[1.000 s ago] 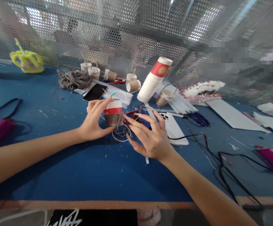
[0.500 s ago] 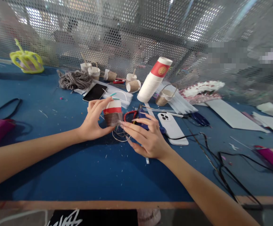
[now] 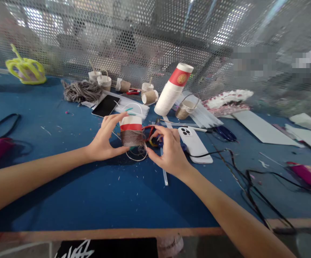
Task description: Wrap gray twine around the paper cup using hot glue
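Observation:
My left hand grips an upside-down paper cup with a red band; grey-brown yarn is wound round its lower half. Thumb sits under the cup, fingers over its top. My right hand is at the cup's right side, fingers curled and pinching the yarn strand against the wound part. Loose yarn loops lie on the blue table just below the cup.
A white phone with a black cable lies right of my right hand. A black phone, a yarn bundle, a leaning stack of paper cups and several small wrapped cups stand behind. Black cables trail at right. Perforated metal screen at the back.
My right hand has drawn in from spread fingers to a curled pinch at the cup's right side. The left hand keeps the cup in place. The view shifted slightly.

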Demonstrator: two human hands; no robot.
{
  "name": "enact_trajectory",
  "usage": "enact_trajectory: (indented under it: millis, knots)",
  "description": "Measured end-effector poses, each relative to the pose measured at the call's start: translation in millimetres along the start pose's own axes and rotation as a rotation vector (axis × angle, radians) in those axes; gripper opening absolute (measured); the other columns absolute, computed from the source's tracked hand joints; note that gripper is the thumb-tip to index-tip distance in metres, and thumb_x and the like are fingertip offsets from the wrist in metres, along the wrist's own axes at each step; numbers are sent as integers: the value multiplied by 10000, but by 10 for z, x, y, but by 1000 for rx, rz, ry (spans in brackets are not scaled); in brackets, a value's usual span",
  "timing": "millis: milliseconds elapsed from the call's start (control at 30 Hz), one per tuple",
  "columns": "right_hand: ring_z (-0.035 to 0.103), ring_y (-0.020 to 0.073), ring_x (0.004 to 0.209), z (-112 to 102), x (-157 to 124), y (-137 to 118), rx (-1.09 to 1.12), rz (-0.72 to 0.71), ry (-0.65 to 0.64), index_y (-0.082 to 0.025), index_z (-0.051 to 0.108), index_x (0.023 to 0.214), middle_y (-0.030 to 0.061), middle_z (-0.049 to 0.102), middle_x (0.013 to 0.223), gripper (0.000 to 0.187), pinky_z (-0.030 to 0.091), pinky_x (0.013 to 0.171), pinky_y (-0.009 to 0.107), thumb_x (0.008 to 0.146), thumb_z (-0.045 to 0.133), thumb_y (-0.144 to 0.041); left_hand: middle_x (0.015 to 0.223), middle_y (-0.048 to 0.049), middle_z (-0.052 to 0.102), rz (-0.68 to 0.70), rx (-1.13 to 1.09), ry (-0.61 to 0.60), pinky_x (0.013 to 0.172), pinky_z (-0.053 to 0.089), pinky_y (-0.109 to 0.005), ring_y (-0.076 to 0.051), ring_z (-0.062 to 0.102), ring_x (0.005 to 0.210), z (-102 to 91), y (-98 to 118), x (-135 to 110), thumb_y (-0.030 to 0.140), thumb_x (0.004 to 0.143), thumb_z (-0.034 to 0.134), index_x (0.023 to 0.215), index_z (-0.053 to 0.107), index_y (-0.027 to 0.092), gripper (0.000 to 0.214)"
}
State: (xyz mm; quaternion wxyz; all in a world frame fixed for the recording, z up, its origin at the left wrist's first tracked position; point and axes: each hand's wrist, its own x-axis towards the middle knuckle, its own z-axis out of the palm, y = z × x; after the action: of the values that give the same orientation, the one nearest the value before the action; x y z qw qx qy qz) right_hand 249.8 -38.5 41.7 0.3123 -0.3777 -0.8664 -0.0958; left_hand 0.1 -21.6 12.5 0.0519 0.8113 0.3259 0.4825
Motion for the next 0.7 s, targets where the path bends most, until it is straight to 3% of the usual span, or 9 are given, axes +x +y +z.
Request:
enact_trajectory:
  millis: [100,200,367,467,533,633,700]
  knots:
    - [505,279,961,66,-10,-4,96,151,-112,-179,540,1193,117,576,1033,331,467,871,457,889,568,-307,1415,-151,532,11,-12,-30,1051,458,-487,-317,526,1262,-8,7,0,415,779,742,1493,303,232,857]
    - [489,283,975,107,-9,-20,115,205,-138,-194,615,998,124,547,1034,153,451,906,489,911,515,-270,1407,-147,531,6,-29,-33,1052,469,-485,-311,529,1257,-14,9,-1,421,779,743,1496,301,238,862]
    - [514,277,989,5,28,-42,241,239,-47,-192,609,846,122,595,997,221,413,932,498,943,421,-255,1410,-155,523,4,-64,-47,1064,480,-488,-314,532,1270,-3,-9,0,390,762,765,1497,303,234,882]
    - [565,240,931,-102,56,-31,537,264,-41,-207,585,758,86,639,897,260,431,903,453,945,415,-272,1418,-165,518,20,-90,-56,1055,492,-480,-313,550,1262,5,-8,8,363,765,765,1500,298,229,882]
    - [587,207,779,-146,74,-17,849,341,-87,-211,577,726,54,632,773,280,472,775,398,938,426,-315,1410,-161,528,15,-95,-72,1041,503,-472,-309,566,1246,6,2,15,343,768,763,1505,290,240,882]
    - [513,155,537,-176,112,0,1282,492,-173,-217,548,657,6,568,595,293,449,583,332,901,449,-346,1384,-150,547,15,-98,-101,1021,509,-476,-300,599,1202,5,17,18,324,774,761,1521,258,265,902]
    - [468,139,498,-194,149,11,1442,579,-217,-222,519,586,-10,510,521,318,457,596,323,878,460,-333,1355,-147,563,17,-106,-122,1010,509,-490,-303,607,1189,8,16,13,324,781,758,1531,236,274,915]
